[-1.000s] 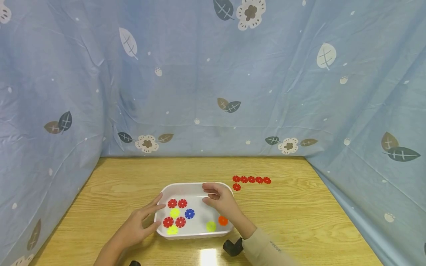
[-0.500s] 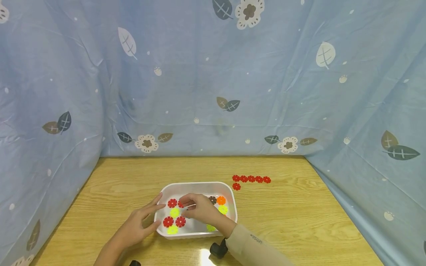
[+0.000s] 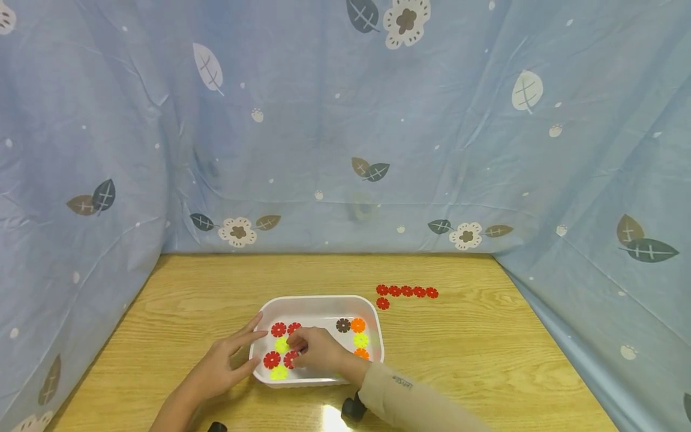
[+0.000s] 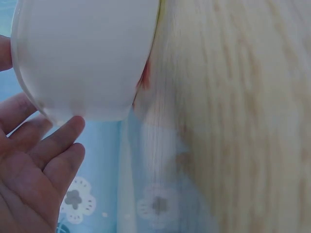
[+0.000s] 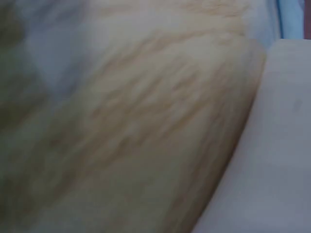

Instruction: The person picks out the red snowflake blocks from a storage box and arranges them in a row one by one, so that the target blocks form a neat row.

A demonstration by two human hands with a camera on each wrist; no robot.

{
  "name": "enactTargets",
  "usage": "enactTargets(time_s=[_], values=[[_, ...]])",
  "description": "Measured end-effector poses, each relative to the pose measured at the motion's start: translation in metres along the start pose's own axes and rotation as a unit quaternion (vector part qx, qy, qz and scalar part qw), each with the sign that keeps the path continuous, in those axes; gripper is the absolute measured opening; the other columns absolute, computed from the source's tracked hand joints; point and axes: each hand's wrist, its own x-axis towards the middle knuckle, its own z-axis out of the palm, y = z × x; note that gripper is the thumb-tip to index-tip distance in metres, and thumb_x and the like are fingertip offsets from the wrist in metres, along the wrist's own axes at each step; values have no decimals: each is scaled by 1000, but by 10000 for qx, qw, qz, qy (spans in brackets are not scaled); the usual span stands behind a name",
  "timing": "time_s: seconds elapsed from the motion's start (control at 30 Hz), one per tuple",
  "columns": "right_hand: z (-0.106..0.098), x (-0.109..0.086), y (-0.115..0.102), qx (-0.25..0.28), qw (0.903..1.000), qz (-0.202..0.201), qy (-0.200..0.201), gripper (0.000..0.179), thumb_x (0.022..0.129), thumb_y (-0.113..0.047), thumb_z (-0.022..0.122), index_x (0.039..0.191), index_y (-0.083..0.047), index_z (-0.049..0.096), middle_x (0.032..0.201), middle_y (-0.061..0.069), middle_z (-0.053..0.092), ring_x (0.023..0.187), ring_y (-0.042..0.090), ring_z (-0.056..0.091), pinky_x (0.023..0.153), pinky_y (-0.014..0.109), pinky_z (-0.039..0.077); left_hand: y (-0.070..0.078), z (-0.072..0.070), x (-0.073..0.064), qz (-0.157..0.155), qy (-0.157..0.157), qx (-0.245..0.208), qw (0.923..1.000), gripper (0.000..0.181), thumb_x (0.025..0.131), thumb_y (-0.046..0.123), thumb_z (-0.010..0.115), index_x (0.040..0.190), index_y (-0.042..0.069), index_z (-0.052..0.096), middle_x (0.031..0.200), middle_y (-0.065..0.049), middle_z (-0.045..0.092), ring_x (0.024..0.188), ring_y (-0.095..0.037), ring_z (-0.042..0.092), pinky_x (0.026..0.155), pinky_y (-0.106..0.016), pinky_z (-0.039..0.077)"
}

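Note:
A white plastic tray holds several notched, flower-shaped discs. At its left end my left hand has its fingers spread along the rim, one fingertip reaching inside. The left wrist view shows that hand's fairly straight fingers against the tray's outer wall. Inside the tray, my right hand bends its fingers down right by a red disc, covering part of it. I cannot tell whether these fingertips pinch a disc. A yellow disc lies just left of them. The right hand is out of its own wrist view.
Behind the tray's right corner, several red discs form a row, with one more red disc below its left end. A brown disc and an orange disc lie at the tray's right. Blue curtains surround the wooden table.
My right hand has moved from the tray's back right down and left to the discs at its left, uncovering the brown and orange ones. The left hand stays at the rim.

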Motion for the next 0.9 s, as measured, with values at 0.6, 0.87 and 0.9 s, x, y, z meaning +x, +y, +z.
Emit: enactTargets(time_s=[0.6,0.87,0.9], values=[[5,2,-5,-1859,9811,-470,-267,32,71,-3,77,100,-10,66,86,-6,57,75,0,48,73,12,46,1,0,-1,-217,-80,91,9997,40,83,21,72,122,16,64,147,-6,44,128,-20,43,103,-18,33],[5,4,-3,-2026,9766,-621,-366,24,73,-4,76,93,-13,67,80,-9,51,73,-1,44,68,9,42,0,0,0,-141,-63,-48,9999,40,83,19,71,122,15,64,146,-8,44,129,-16,41,102,-9,28],[5,4,-3,-2052,9759,-648,-362,23,73,-4,76,91,-14,67,80,-9,51,73,-1,43,67,9,42,0,0,0,-124,-49,-63,9999,40,83,18,71,122,15,64,146,-8,45,129,-15,40,102,-8,27]])
